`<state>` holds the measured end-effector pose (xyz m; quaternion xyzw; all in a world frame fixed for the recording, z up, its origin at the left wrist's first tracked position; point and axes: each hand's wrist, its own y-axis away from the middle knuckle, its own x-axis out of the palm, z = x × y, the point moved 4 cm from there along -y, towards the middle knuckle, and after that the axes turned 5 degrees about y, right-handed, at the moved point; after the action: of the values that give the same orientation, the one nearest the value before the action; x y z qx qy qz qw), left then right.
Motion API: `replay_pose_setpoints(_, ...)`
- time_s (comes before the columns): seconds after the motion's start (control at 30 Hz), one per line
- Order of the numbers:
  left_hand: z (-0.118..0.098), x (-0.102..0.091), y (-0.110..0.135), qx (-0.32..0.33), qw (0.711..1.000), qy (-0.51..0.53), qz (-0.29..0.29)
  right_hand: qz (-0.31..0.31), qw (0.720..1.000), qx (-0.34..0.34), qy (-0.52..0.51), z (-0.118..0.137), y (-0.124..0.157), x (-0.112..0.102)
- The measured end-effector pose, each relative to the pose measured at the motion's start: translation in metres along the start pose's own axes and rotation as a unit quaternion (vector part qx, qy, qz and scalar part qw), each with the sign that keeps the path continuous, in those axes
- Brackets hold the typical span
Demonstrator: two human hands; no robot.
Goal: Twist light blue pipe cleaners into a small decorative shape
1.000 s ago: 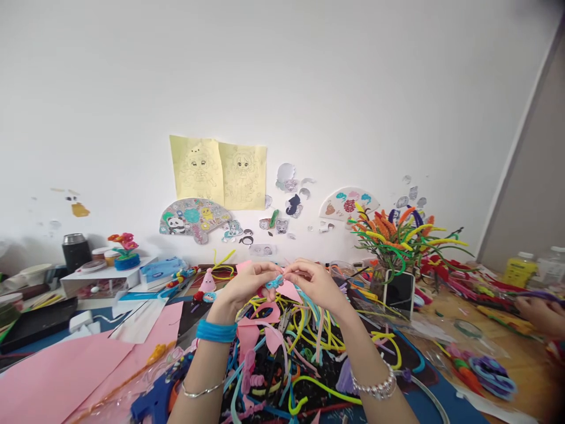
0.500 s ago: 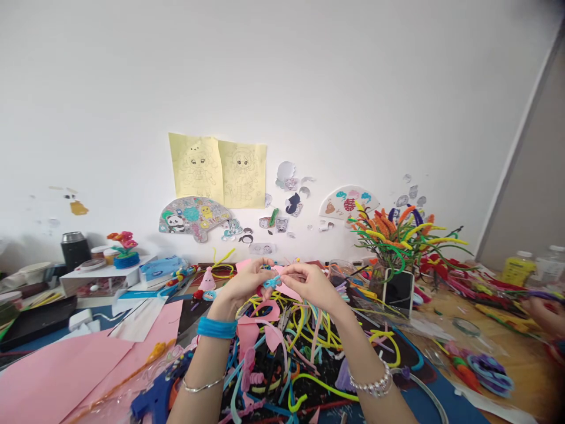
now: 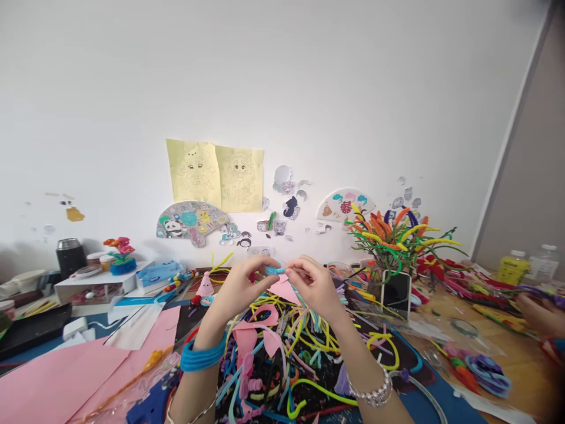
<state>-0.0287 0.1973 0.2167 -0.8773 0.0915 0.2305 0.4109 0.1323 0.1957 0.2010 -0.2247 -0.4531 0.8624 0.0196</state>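
Note:
A small light-blue piece of bent pipe cleaner (image 3: 275, 270) is held up over the middle of the table. My left hand (image 3: 247, 282) has its fingers curled over the piece, the thumb stretched out beneath. At its right end, my right hand (image 3: 313, 287) pinches with thumb and fingertips; the exact contact there is partly hidden. Just below the fingers is a pink paper or felt scrap (image 3: 286, 290). Beneath both hands spreads a tangled heap of pipe cleaners, among them a yellow pipe cleaner (image 3: 324, 388) and pink cut-out pieces (image 3: 247, 341).
A blue glue gun (image 3: 148, 403) lies by my left forearm, near pink sheets (image 3: 88, 368). To the right stand a phone (image 3: 396, 294) and a vase of pipe-cleaner flowers (image 3: 388, 235). Another person's hand (image 3: 536, 315) shows at the right edge. Behind is a wall (image 3: 282, 88).
My left hand has turned, its thumb now lower and its fingers over the light-blue piece. The right hand has shifted slightly right. The view has tilted a little.

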Motion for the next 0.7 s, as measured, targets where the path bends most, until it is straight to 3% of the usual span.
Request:
replay_pose_setpoints(0.17, -0.005, -0.001, 0.002, 0.034, 0.998, 0.051, 0.016, 0.078, 0.994, 0.014, -0.080, 0.003, 0.001, -0.003)
replay_pose_setpoints(0.3, -0.011, -0.003, 0.006, 0.068, 0.992, 0.103, 0.022, 0.099, 0.993, -0.048, -0.045, 0.014, 0.004, -0.008)
replay_pose_setpoints(0.53, -0.024, -0.011, 0.013, 0.125, 0.989, 0.078, 0.016, 0.034, 0.983, -0.179, -0.020, 0.030, 0.009, -0.017)
replay_pose_setpoints(0.7, -0.023, -0.013, 0.015, 0.142, 0.977, 0.157, 0.022, -0.013, 0.982, -0.184, -0.044, 0.033, 0.011, -0.025)
